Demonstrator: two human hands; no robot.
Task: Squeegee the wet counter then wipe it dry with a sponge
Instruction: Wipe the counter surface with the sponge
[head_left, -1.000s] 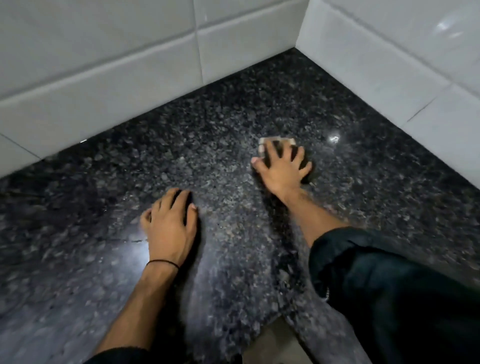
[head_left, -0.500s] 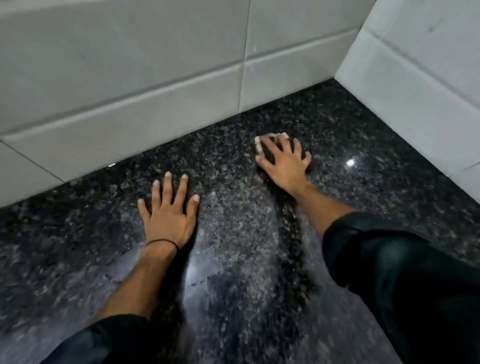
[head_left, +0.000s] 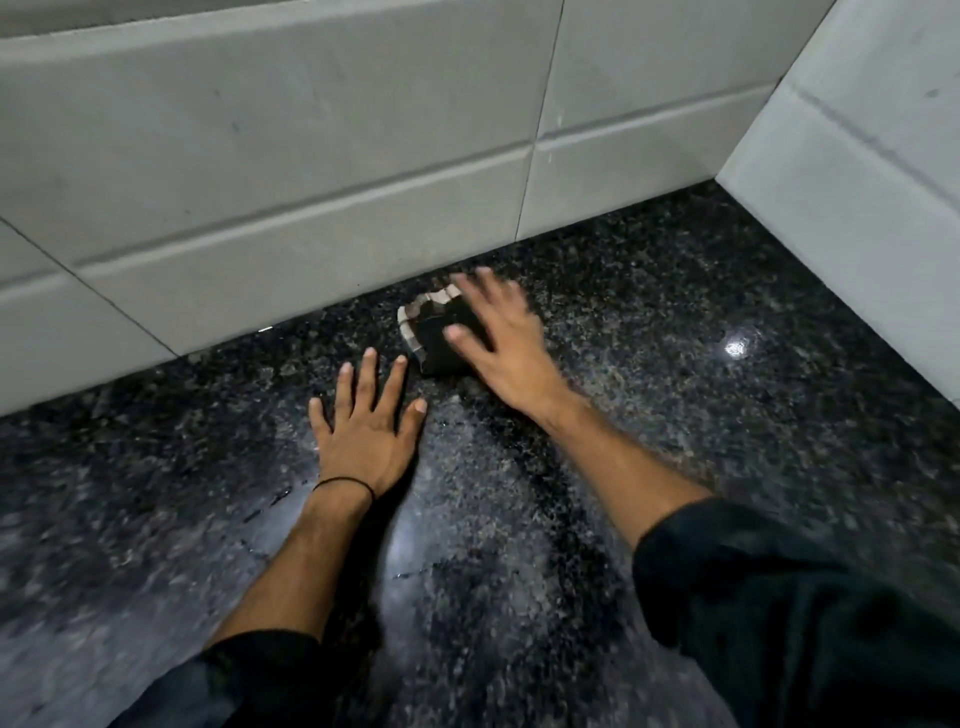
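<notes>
A dark sponge (head_left: 434, 338) with a pale edge lies on the black speckled granite counter (head_left: 675, 415), close to the back wall. My right hand (head_left: 498, 343) presses flat on top of the sponge, fingers spread and blurred by motion, covering its right half. My left hand (head_left: 366, 421) rests flat on the counter just left of and nearer than the sponge, fingers apart, holding nothing. A thin black band circles my left wrist. Glossy wet patches shine on the counter near my left forearm. No squeegee is in view.
White tiled walls (head_left: 311, 156) rise behind the counter and on the right (head_left: 857, 182), meeting in a corner at the far right. A bright light reflection (head_left: 736, 347) sits on the counter to the right of my hands. Dark sleeves cover both forearms.
My right hand has slid the sponge leftward and toward the back wall. My left hand has spread flat and stayed planted. The view has shifted toward the wall.
</notes>
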